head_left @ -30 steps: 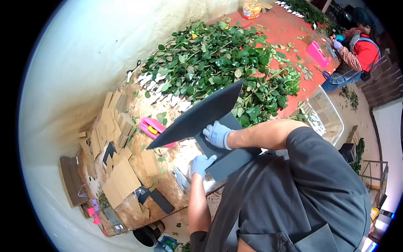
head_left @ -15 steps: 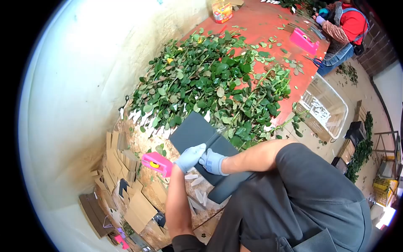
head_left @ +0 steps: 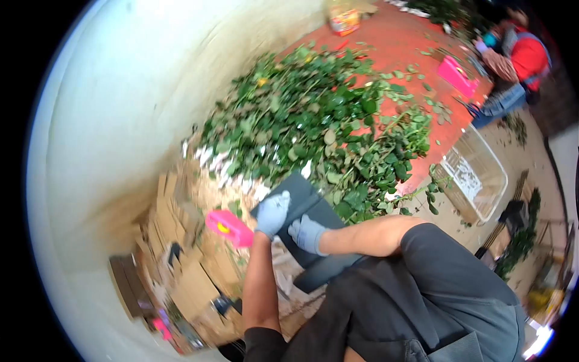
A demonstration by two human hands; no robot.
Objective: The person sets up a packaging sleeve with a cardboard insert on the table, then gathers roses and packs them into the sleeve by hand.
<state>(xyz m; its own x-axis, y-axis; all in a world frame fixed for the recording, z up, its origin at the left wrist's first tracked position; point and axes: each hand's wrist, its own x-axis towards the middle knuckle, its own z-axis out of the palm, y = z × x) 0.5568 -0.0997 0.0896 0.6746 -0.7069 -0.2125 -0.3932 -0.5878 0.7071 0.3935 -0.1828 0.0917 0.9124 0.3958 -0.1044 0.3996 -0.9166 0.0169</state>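
A dark grey folded sheet (head_left: 322, 218), like card or thin board, lies tilted across my lap and the table edge, with crease lines across it. My left hand (head_left: 273, 212), in a pale blue-grey glove, rests on its upper left panel, fingers stretched out and lying flat. My right hand (head_left: 309, 235), gloved alike, is closed with curled fingers over the middle of the sheet near a crease; whatever it pinches is hidden. A pink tape dispenser (head_left: 230, 228) with a yellow core stands left of my left wrist. Leafy cut stems (head_left: 313, 120) are heaped beyond the sheet.
Cardboard pieces (head_left: 193, 283) are stacked at the lower left beside the wall (head_left: 139, 120). A clear plastic crate (head_left: 476, 175) stands right of the red table (head_left: 392, 36). Another pink dispenser (head_left: 457, 76) sits near a co-worker in red (head_left: 528, 57) at the far right.
My left hand has moved away from my right hand, up and left onto the sheet's panel, and its fingers have straightened. The whole view has shifted slightly.
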